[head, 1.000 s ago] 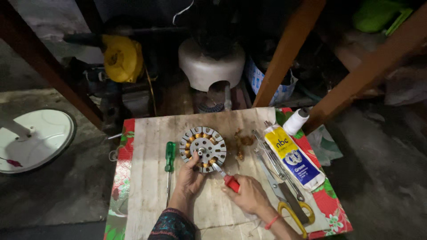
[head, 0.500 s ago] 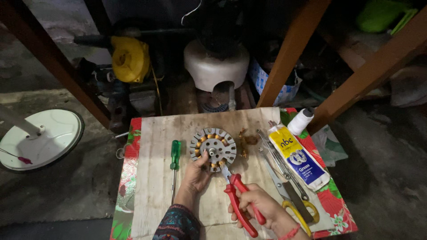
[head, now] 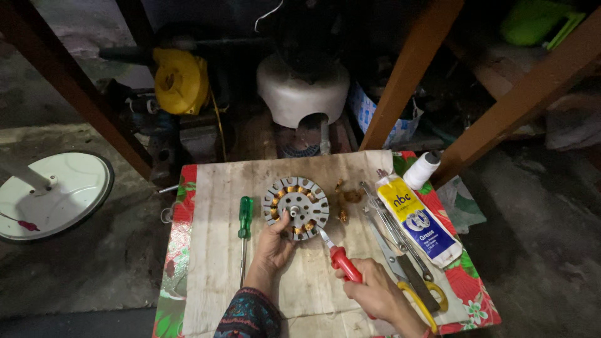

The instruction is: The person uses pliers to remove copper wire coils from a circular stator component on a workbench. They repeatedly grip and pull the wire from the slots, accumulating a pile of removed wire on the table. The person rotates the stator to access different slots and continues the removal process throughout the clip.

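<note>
Where the floor shows at far left, white round fan base (head: 53,194) lying flat, well apart from the work board. Farther back, yellow blower (head: 180,80) between dark wooden legs. Low table (head: 178,213) with red flowered cloth at its edges, covered by pale wooden board (head: 219,263). Green-handled screwdriver (head: 244,219) lying on board's left part, shaft pointing near, just left of left hand. Left hand (head: 273,245) open-fingered, pressed against near-left rim of motor stator (head: 295,206), fingertips touching its edge; patterned sleeve (head: 249,316) at the wrist. Stator round, flat on the board near its middle, copper windings visible in slots, grey hub at centre. Beyond the table, white domed housing (head: 303,91) on the ground. Right hand (head: 375,291) clenched around red-handled pliers (head: 341,260), metal tip pointing far-left and reaching near-right rim of stator; contact cannot be told. Brownish grease smear (head: 347,200) on board just right of stator. Long metal tools (head: 394,228) lying side by side, then scissors with yellow handles (head: 426,294) near right hand. Yellow-and-blue grease tube (head: 416,219) lying diagonally at right, white cap (head: 421,169) at its far end. Green plastic item (head: 538,22) at far right, blurred.
</note>
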